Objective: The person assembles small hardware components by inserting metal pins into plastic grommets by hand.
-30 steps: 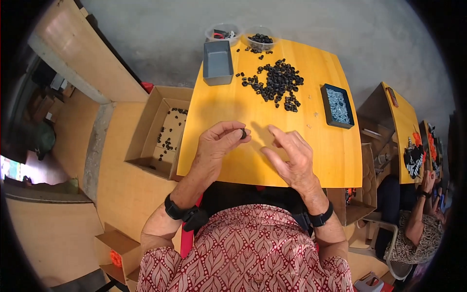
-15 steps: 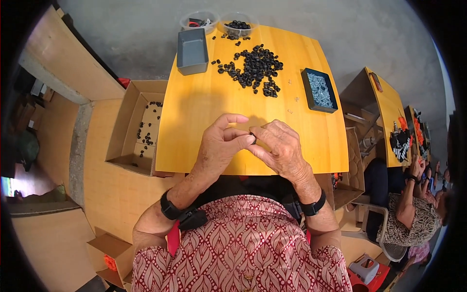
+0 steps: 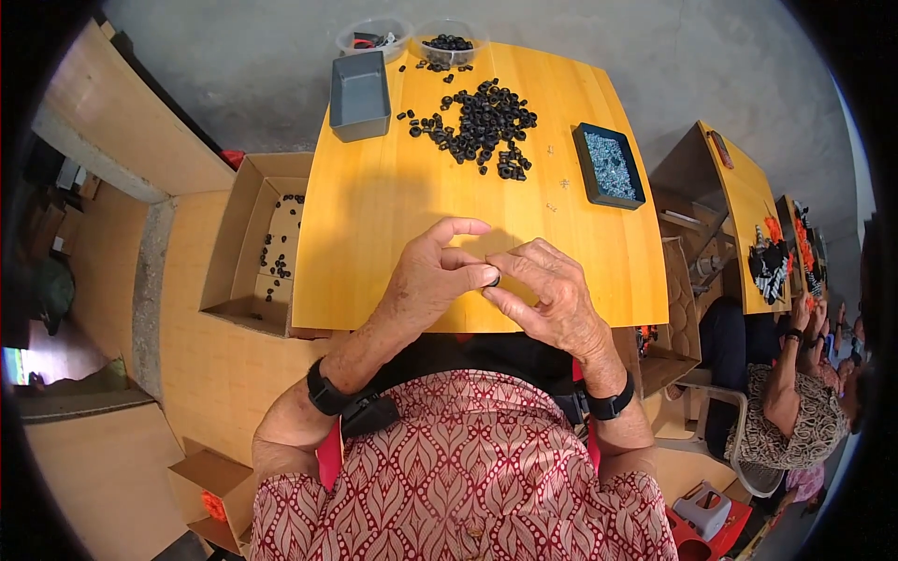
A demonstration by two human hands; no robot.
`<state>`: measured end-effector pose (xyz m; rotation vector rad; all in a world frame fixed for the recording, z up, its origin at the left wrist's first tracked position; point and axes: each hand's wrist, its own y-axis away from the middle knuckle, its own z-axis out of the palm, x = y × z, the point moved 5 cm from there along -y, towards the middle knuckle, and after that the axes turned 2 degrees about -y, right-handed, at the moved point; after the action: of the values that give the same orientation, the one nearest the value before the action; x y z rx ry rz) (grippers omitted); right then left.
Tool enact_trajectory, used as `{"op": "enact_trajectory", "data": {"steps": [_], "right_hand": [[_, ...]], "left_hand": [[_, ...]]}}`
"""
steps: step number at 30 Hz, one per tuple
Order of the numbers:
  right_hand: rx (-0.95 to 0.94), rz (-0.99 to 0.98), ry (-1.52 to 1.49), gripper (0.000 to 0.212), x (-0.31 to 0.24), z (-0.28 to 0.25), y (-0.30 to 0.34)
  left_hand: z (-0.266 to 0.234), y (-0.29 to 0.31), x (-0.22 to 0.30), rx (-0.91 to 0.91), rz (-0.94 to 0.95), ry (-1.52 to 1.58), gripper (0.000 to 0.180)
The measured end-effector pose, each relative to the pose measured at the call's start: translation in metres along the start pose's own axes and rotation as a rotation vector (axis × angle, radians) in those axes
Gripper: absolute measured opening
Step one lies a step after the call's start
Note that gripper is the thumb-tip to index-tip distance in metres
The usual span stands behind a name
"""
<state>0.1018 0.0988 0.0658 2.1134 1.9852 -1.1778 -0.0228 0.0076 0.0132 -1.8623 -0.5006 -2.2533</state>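
Note:
Over the near part of the yellow table, my left hand (image 3: 432, 271) pinches a small round black part (image 3: 493, 280) between thumb and fingertips. My right hand (image 3: 547, 297) holds the same part from the other side, thumb below and index finger above. Fingers cover most of it, so its exact kind cannot be made out. Farther back on the table lies a heap of small black ring-like parts (image 3: 486, 122). A dark tray (image 3: 608, 166) of small shiny pieces sits to the right of the heap.
An empty grey bin (image 3: 360, 96) stands at the back left, beside two clear tubs, one a tub of black parts (image 3: 449, 44). Left of the table (image 3: 374, 299), a cardboard box (image 3: 245, 238) holds several black parts. At right, another person (image 3: 795, 407) sits by a second table (image 3: 748, 234).
My hands still hold the small black part; the right fingers have shifted slightly around it. The whole view has moved a little, with the table appearing slightly higher and farther left.

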Motion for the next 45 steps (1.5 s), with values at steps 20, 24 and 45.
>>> {"op": "enact_trajectory", "data": {"steps": [20,24,45], "right_hand": [[0.241,-0.043,0.065,0.027,0.001,-0.001,0.013],[0.263,-0.061,0.065,0.028,0.002,0.002,0.011],[0.155,0.020,0.056,0.021,0.020,0.016,0.021]], "left_hand": [[0.001,0.001,-0.009,-0.028,0.021,0.192,0.031],[0.001,0.003,-0.003,-0.002,0.032,0.185,0.031],[-0.268,0.082,-0.017,1.157,0.244,-0.221,0.053]]}}
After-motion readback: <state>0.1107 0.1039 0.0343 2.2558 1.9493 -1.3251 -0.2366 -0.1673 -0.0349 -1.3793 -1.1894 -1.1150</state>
